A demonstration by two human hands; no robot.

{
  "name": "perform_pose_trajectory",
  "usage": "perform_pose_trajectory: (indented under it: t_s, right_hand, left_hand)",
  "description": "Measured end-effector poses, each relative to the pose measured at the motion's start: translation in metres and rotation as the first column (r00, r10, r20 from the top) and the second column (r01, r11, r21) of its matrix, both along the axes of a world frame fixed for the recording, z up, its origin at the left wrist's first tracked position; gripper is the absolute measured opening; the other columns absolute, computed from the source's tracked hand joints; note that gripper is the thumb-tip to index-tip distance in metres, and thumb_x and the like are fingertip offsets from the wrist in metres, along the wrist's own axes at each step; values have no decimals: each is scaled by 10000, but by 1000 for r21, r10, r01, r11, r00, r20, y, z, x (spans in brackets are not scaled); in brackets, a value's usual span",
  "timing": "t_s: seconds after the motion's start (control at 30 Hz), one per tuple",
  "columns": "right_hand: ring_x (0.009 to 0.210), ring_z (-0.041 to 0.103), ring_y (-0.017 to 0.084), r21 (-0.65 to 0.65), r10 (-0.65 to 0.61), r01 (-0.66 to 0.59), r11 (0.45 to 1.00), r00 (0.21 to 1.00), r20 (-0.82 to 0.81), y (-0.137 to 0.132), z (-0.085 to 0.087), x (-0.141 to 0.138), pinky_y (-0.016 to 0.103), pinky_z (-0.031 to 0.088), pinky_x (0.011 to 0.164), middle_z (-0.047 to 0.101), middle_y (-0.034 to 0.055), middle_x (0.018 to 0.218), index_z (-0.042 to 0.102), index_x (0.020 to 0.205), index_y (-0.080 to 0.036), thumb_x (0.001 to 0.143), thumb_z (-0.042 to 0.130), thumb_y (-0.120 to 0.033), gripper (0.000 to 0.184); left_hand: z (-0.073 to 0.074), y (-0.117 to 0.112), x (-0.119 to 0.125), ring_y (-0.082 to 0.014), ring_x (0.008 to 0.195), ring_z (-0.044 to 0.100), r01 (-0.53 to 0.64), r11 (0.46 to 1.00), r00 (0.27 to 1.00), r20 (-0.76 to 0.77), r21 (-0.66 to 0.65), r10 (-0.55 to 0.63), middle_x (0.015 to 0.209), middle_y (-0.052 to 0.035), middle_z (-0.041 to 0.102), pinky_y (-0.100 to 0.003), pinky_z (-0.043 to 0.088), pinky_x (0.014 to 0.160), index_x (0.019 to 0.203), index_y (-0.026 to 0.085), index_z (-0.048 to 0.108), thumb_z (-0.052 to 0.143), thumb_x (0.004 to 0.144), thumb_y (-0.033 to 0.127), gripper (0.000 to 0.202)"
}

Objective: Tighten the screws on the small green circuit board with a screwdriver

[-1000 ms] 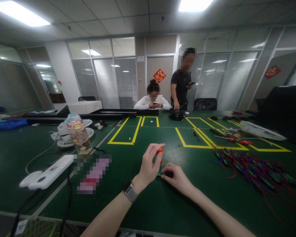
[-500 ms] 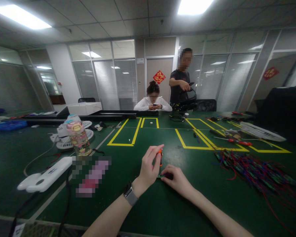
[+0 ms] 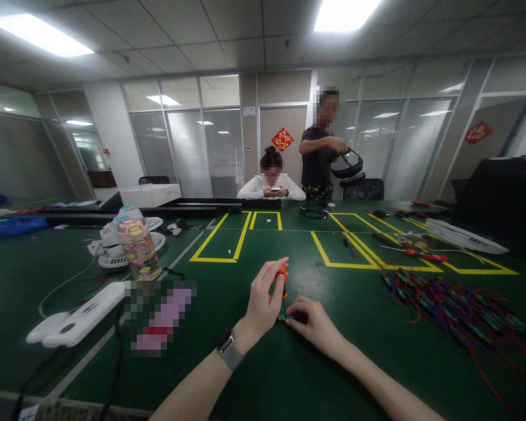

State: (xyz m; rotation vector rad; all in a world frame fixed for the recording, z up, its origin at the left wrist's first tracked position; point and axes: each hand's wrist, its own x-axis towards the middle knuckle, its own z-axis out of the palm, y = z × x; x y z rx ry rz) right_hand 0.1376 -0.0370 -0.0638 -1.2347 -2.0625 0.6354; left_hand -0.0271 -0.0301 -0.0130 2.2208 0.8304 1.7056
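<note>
My left hand (image 3: 265, 292), with a watch (image 3: 230, 351) on its wrist, is closed around an orange-handled screwdriver (image 3: 282, 273). The screwdriver stands nearly upright, and its shaft runs down to a small green circuit board (image 3: 282, 317) on the green table (image 3: 355, 374). From the right, my right hand (image 3: 311, 318) pinches the board's edge between thumb and fingers. Exactly where the tip meets the board is too small to tell.
To the right lies a pile of wired circuit boards (image 3: 456, 310), with a red-handled screwdriver (image 3: 427, 255) behind it. A drink bottle (image 3: 140, 251) and a white device (image 3: 83, 316) are at left. Two people (image 3: 319, 158) are across the table, one holding a black headset (image 3: 348, 166).
My hands stay at the board with hardly any movement. Across the table, the standing person has raised and turned the black headset. The view has shifted slightly.
</note>
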Motion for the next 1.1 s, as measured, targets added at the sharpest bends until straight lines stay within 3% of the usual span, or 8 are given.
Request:
perform_pose_trajectory:
  t_s: [0.2,0.43,0.63,0.83,1.0,1.1]
  right_hand:
    - [761,611,179,9,-12,12,1000,1000,20,-3,6,-2,267,485,703,657,42,855,749,839,-181,787,658,-149,110]
    - [777,621,179,5,5,-5,1000,1000,7,-3,5,-2,267,488,719,664,46,874,748,852,-182,789,653,-145,120]
    - [759,611,175,19,-1,1,1000,1000,16,0,0,-1,262,475,694,657,41,854,749,831,-180,786,654,-142,111]
    - [750,608,171,21,3,-4,1000,1000,18,0,1,-1,261,478,691,655,37,846,741,831,-184,789,656,-155,99]
    - [757,613,175,9,8,-8,1000,1000,10,-1,3,-1,267,484,699,656,39,857,739,842,-187,795,649,-153,107]
    - [766,611,177,4,7,-7,1000,1000,11,-1,2,-1,268,487,706,655,40,865,737,838,-189,792,653,-152,103]
  left_hand:
    - [-2,2,1,-152,813,574,-71,993,997,-26,92,74,911,-38,561,-271,506,713,1090,196,625,533,930,210,186]
    - [-2,0,2,-167,918,611,-14,999,1000,13,45,14,1076,-84,606,-308,528,799,1258,201,552,378,991,194,318]
    - [-2,2,0,-149,843,578,-70,992,997,-1,105,71,933,-39,576,-269,504,749,1146,206,607,515,946,207,220]
    - [-2,-1,1,-169,931,599,-2,999,1000,-17,32,2,1077,-90,599,-307,517,810,1287,196,527,371,991,187,335]
    - [-5,1,1,-159,846,580,-56,993,998,-15,105,58,942,-49,578,-282,510,736,1171,209,593,499,947,207,243]
    - [-6,1,2,-166,870,578,-61,992,997,-30,115,65,981,-60,563,-285,514,735,1180,213,593,482,952,212,254]
